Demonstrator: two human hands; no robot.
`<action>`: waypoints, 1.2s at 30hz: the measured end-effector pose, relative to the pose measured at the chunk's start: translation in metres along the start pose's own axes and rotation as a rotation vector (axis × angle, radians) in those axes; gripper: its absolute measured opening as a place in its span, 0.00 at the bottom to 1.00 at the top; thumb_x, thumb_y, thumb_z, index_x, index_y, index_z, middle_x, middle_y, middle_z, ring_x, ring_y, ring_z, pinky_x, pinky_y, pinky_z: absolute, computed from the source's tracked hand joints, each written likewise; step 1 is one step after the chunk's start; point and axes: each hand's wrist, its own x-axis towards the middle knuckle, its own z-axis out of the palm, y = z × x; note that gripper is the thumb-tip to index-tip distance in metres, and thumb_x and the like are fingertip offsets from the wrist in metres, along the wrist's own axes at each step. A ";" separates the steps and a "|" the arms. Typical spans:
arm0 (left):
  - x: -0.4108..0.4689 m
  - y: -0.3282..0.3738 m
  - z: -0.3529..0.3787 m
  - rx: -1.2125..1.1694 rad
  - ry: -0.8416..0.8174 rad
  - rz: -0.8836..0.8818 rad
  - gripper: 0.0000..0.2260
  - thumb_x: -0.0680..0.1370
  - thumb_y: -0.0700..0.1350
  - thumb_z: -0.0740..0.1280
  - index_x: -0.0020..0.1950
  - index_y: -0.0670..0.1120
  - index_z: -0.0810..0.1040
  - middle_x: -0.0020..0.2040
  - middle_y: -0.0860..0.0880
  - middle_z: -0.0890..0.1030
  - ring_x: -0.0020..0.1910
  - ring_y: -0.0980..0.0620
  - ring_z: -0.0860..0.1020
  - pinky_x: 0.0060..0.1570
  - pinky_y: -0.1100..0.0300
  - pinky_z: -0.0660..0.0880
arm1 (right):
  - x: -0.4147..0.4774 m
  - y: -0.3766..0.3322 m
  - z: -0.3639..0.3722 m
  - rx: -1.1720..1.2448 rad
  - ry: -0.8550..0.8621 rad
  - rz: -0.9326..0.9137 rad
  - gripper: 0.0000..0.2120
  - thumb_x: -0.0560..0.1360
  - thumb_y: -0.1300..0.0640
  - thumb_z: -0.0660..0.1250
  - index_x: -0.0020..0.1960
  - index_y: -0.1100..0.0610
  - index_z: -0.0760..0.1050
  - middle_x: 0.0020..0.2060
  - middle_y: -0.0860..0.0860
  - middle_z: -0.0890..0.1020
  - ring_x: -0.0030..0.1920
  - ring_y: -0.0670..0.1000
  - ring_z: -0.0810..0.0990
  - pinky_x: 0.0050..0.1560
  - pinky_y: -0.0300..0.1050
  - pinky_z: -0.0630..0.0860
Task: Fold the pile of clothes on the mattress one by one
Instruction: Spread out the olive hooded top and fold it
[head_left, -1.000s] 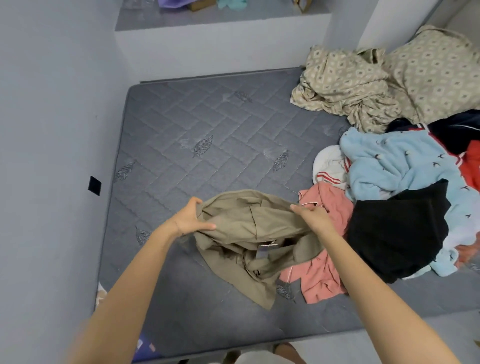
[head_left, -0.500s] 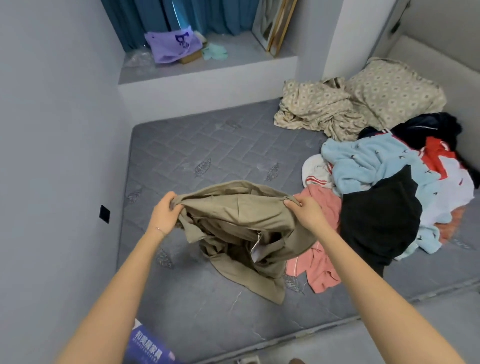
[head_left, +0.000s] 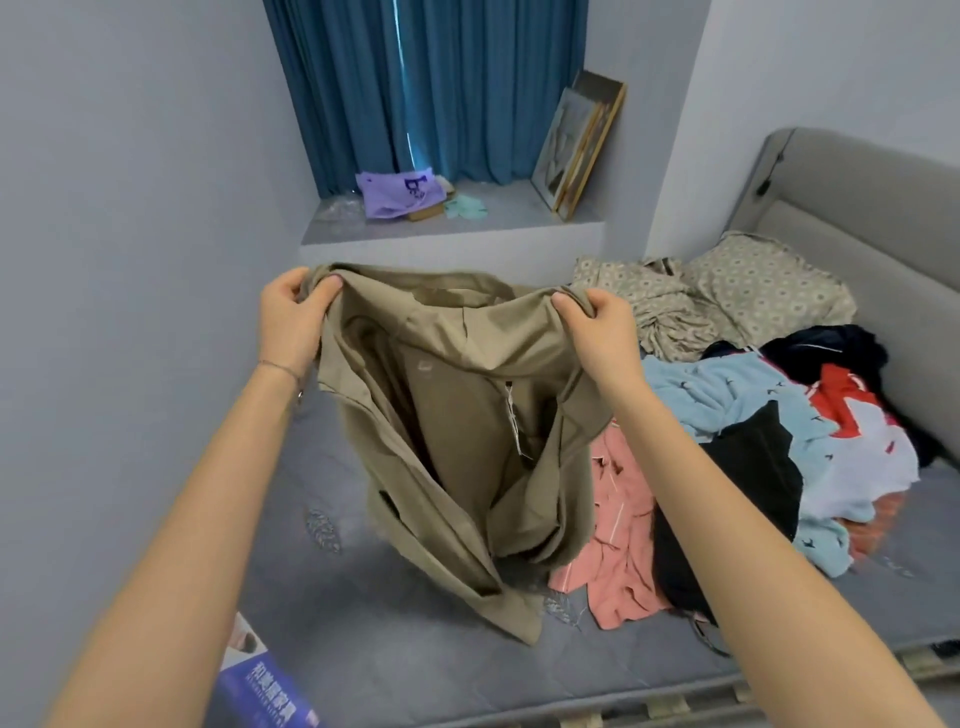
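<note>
Khaki garment (head_left: 457, 415), held up, hides mattress (head_left: 415, 649) behind.

1. My left hand (head_left: 288, 317) and right hand (head_left: 602, 327) hold a khaki woven garment (head_left: 467, 415) up by its top edge, the fingers curled round the cloth at each corner.
2. The garment hangs open between my hands with a white tag (head_left: 511, 415) showing inside. Its lower end rests on the grey quilted mattress (head_left: 405, 649).
3. A thin bracelet (head_left: 280, 366) sits on my left wrist.
4. To the right lies the pile of clothes (head_left: 831, 457): a salmon-pink piece (head_left: 618, 535) touching the khaki cloth, a black piece (head_left: 748, 483), and a light blue fleece piece (head_left: 701, 384) with small dark marks.
5. Beyond the pile, crumpled beige patterned bedding (head_left: 649, 301) lies beside a matching pillow (head_left: 763, 286) at the grey padded headboard (head_left: 857, 208).
6. A teal curtain (head_left: 431, 88) hangs above a ledge (head_left: 509, 221) that carries a purple bag (head_left: 400, 195) and leaning picture frames (head_left: 582, 145).
</note>
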 end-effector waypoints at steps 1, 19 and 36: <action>-0.002 0.015 -0.001 -0.010 0.031 0.021 0.12 0.78 0.40 0.66 0.36 0.51 0.74 0.30 0.60 0.74 0.30 0.65 0.70 0.34 0.69 0.69 | 0.001 -0.012 -0.005 0.030 0.008 -0.025 0.21 0.76 0.57 0.67 0.30 0.54 0.60 0.25 0.48 0.59 0.26 0.43 0.58 0.29 0.41 0.55; 0.023 0.121 -0.025 -0.059 0.071 0.204 0.10 0.79 0.42 0.66 0.37 0.49 0.75 0.33 0.53 0.74 0.32 0.61 0.71 0.34 0.69 0.69 | 0.049 -0.121 -0.046 0.206 0.115 -0.283 0.13 0.78 0.55 0.65 0.42 0.64 0.78 0.33 0.48 0.76 0.32 0.37 0.70 0.35 0.30 0.67; 0.137 -0.382 0.071 0.456 -0.242 -0.533 0.06 0.78 0.43 0.67 0.48 0.41 0.79 0.45 0.45 0.80 0.46 0.49 0.76 0.45 0.58 0.69 | 0.120 0.286 0.210 -0.549 -0.211 0.410 0.13 0.78 0.49 0.64 0.41 0.58 0.74 0.37 0.55 0.80 0.46 0.61 0.78 0.36 0.47 0.63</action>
